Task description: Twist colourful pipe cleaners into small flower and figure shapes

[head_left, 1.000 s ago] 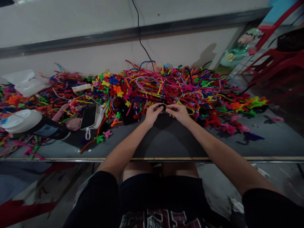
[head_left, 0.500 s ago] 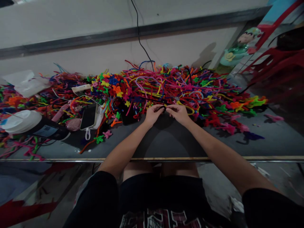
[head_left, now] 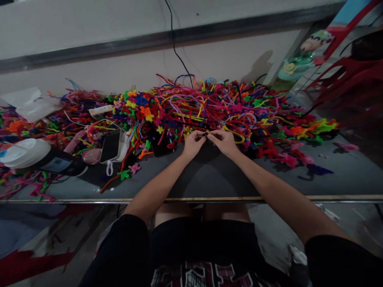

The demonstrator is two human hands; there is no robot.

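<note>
My left hand (head_left: 193, 144) and my right hand (head_left: 224, 142) meet at the front of a colourful heap of pipe cleaners (head_left: 185, 101). Fingertips of both are pinched around a black pipe cleaner (head_left: 206, 134), small and dark in this light; its exact shape is mostly hidden by the fingers. Just beyond my right hand lies a yellow loop (head_left: 239, 139). A bundle of small pipe-cleaner flowers (head_left: 140, 105) sits to the left of my hands.
Left of my arms are a phone (head_left: 111, 146), a pink ribbed ball-like object (head_left: 91, 156) and a dark cup with a white lid (head_left: 61, 161) lying on its side. Star-shaped pieces (head_left: 287, 159) lie on the right. A figurine (head_left: 302, 59) and red chairs (head_left: 347, 79) stand beyond the table (head_left: 215, 179).
Both hands stay pinched together in nearly the same place, with only small finger movement. The whole view has shifted very slightly.
</note>
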